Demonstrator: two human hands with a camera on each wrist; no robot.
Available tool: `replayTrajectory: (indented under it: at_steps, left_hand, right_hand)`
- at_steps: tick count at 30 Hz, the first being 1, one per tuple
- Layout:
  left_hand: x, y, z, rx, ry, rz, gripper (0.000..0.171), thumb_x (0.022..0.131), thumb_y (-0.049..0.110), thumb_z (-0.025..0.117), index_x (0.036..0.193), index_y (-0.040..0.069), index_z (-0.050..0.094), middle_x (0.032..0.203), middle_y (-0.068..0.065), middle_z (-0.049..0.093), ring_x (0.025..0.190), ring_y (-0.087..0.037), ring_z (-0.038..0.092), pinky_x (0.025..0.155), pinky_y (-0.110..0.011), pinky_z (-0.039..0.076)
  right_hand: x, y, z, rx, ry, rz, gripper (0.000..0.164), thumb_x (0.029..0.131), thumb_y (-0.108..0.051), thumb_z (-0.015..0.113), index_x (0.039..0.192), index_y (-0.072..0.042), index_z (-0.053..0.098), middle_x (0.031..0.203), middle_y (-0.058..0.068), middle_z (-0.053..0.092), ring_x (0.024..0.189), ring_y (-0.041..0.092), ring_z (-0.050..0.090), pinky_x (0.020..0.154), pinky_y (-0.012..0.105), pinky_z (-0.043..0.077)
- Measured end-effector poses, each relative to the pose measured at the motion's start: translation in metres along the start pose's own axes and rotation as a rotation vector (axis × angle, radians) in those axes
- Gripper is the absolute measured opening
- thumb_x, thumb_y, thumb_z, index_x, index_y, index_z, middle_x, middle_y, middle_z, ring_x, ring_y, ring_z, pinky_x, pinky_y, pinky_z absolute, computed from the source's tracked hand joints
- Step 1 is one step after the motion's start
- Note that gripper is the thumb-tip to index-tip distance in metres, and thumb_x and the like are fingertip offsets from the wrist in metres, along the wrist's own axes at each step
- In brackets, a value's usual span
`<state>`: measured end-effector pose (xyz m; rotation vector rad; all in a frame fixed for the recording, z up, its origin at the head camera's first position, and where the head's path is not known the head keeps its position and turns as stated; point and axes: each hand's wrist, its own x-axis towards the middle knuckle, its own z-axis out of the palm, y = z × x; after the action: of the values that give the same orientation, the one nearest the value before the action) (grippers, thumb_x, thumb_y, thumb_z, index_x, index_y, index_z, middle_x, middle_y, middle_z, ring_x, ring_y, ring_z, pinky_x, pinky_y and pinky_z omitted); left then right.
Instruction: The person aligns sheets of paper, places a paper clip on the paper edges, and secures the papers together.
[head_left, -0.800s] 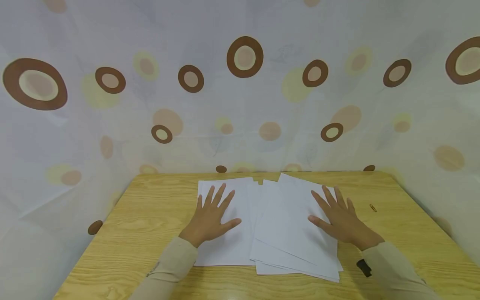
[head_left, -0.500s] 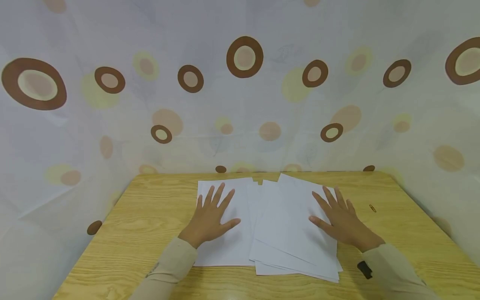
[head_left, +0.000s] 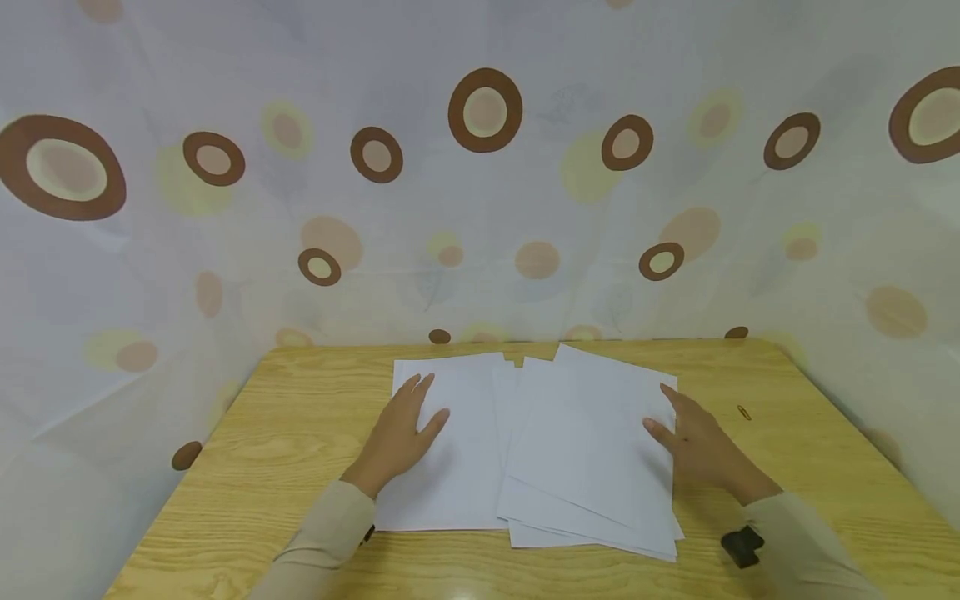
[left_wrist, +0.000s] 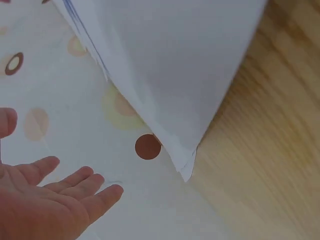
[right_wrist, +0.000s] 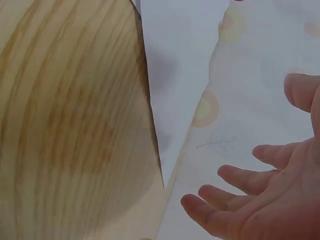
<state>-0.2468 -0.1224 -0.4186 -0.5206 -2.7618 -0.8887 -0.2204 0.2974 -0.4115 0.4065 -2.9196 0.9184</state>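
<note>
Several white sheets of paper (head_left: 592,442) lie overlapped and askew on the wooden table, with a squarer set of paper (head_left: 465,467) at their left. My left hand (head_left: 397,437) is over the left edge of that set, palm turned inward, thumb apart from the fingers. Over the right edge of the loose sheets is my right hand (head_left: 701,446), also turned inward. Both wrist views show the left hand (left_wrist: 55,200) and the right hand (right_wrist: 260,190) with relaxed fingers and nothing held, beside the corners of the paper.
A small paper clip (head_left: 743,412) lies on the table (head_left: 300,433) to the right of the sheets. Behind and at both sides hangs a pale curtain (head_left: 480,200) with brown and yellow circles.
Both hands have turned from palms down with spread fingers to palms facing inward, and have moved slightly outward and apart. The paper looks the same.
</note>
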Motion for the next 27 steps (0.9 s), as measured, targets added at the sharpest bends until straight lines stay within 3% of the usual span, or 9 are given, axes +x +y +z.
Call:
replayTrajectory:
  at_steps: [4,10,16,20,23,27]
  left_hand:
    - [-0.002,-0.002,-0.004,-0.173,0.049,-0.083,0.053,0.100,0.029,0.051,0.143,0.001,0.039,0.147,-0.020,0.039,0.137,-0.037,0.033,0.110,-0.053,0.029]
    - [-0.007,-0.010,-0.008,-0.238,0.059,-0.220,0.050,0.100,0.026,0.050,0.142,0.001,0.040,0.146,-0.022,0.039,0.135,-0.041,0.034,0.108,-0.056,0.031]
    - [-0.011,-0.020,-0.012,-0.249,-0.044,-0.365,0.054,0.100,0.028,0.048,0.144,-0.001,0.035,0.147,-0.026,0.035,0.134,-0.046,0.033,0.105,-0.064,0.028]
    - [-0.014,-0.025,-0.014,-0.258,-0.124,-0.455,0.057,0.100,0.032,0.044,0.147,0.003,0.031,0.150,-0.026,0.032,0.133,-0.048,0.033,0.103,-0.071,0.021]
    - [-0.014,-0.029,-0.013,-0.294,-0.152,-0.485,0.058,0.100,0.032,0.043,0.148,0.002,0.029,0.150,-0.027,0.029,0.135,-0.048,0.029,0.105,-0.068,0.022]
    - [-0.012,-0.030,-0.010,-0.334,-0.157,-0.489,0.058,0.100,0.030,0.044,0.147,-0.001,0.028,0.148,-0.031,0.029,0.135,-0.048,0.029,0.106,-0.059,0.031]
  right_hand:
    - [-0.003,0.009,-0.003,0.063,-0.078,0.163,0.078,0.101,-0.048,0.039,0.148,0.010,0.014,0.144,0.041,0.024,0.128,0.059,0.027,0.096,0.069,0.032]
    - [-0.006,0.022,-0.007,0.211,-0.160,0.326,0.082,0.101,-0.052,0.036,0.147,0.011,0.012,0.142,0.041,0.025,0.127,0.055,0.032,0.095,0.060,0.040]
    - [-0.010,0.028,-0.009,0.359,-0.201,0.363,0.082,0.101,-0.051,0.034,0.147,0.012,0.009,0.148,0.040,0.013,0.123,0.056,0.039,0.098,0.058,0.039]
    - [-0.011,0.028,-0.009,0.391,-0.205,0.381,0.079,0.102,-0.048,0.034,0.147,0.011,0.010,0.148,0.038,0.014,0.125,0.053,0.038,0.097,0.055,0.041]
    - [-0.010,0.028,-0.008,0.387,-0.199,0.405,0.080,0.101,-0.051,0.035,0.148,0.010,0.012,0.149,0.037,0.015,0.124,0.050,0.040,0.096,0.051,0.042]
    - [-0.009,0.028,-0.008,0.386,-0.197,0.406,0.081,0.101,-0.052,0.035,0.148,0.009,0.013,0.151,0.036,0.012,0.124,0.048,0.041,0.098,0.052,0.041]
